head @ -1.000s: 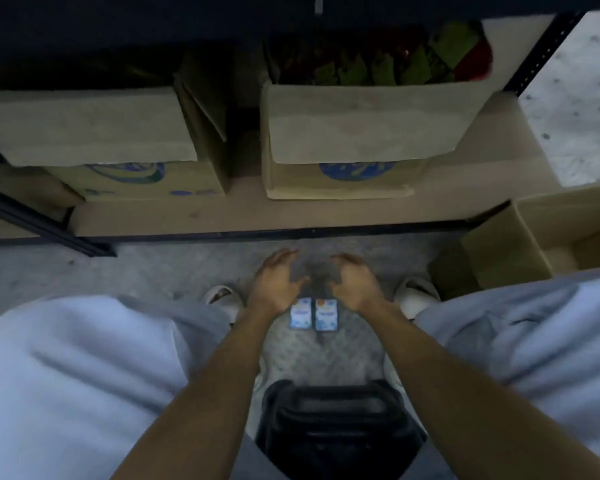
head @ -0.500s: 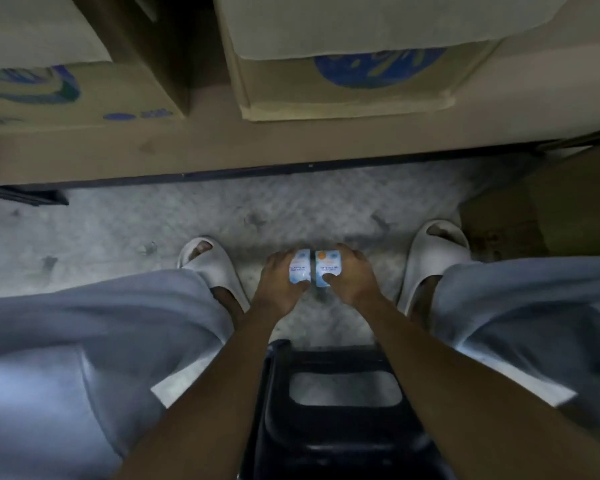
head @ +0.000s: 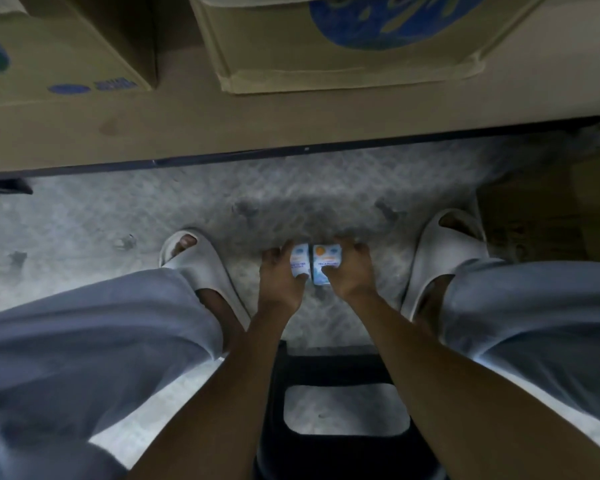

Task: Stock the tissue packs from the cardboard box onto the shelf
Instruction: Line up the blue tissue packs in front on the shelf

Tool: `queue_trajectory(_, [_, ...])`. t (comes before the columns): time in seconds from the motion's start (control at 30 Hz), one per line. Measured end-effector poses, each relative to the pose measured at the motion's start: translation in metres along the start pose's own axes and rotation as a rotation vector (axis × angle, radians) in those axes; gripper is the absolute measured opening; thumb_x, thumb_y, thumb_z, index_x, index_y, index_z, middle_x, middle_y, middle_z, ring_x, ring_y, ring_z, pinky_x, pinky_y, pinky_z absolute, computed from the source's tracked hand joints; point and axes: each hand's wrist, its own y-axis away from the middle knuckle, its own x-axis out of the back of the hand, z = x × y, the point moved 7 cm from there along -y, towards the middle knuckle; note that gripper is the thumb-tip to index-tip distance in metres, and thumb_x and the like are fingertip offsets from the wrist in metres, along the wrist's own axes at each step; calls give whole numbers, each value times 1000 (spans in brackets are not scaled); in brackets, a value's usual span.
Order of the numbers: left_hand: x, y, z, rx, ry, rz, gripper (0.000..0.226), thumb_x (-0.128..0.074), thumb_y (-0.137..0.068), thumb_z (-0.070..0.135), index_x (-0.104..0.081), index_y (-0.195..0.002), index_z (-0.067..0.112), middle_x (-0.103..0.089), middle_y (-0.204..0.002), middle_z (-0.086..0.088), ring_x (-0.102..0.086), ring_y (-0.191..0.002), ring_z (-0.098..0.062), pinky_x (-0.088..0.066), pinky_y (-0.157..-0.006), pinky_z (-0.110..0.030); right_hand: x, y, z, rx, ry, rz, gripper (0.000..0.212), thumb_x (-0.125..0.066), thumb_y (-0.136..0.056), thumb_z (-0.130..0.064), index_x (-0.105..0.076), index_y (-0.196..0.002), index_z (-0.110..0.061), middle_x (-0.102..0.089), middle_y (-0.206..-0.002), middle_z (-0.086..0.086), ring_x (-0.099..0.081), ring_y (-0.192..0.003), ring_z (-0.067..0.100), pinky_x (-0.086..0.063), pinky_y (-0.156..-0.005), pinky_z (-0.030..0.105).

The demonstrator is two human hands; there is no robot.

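Observation:
Two small white-and-blue tissue packs stand side by side low over the grey floor between my feet. My left hand [head: 279, 278] grips the left tissue pack [head: 299, 259], fingers curled round its far side. My right hand [head: 349, 271] grips the right tissue pack [head: 326, 263], which has an orange dot at its top. The packs touch each other. The wooden shelf [head: 194, 133] runs across the top of the view. A brown cardboard box [head: 530, 216] sits on the floor at the right, mostly cut off.
Two closed cardboard cartons stand on the shelf, one at the left [head: 63, 53] and one at the centre right [head: 343, 46], with a gap between them. A black plastic stool [head: 340, 403] is under me. My feet in white slippers [head: 201, 268] flank the hands.
My hands closed round the two packs lying on the floor and lifted them upright. My head tilted down, so the shelf and cartons slid toward the top of the view.

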Motion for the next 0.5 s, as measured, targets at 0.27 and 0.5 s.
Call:
queue_trajectory(0.27, [-4,-5,-2,43,-83,39,60,-76,-68,3,-55,-123,14,-45,-121,-14,-52,-106,-27,-48,-85,-30,-2,-1,2,18,-33,33,45,-64,-80,7,-57,-120,-11,-44,-127,15,-56,-109,27,-44,-82,19])
queue_trajectory(0.5, [8,-2,4,21,62,88,44,-66,-68,-14,-57,-107,5,-44,-115,-18,-47,-87,-12,-37,-66,3,10,2,-3,93,-84,54,41,-59,-72,16,-64,-104,-9,-50,-117,19,-44,-87,13,-31,-64,-3])
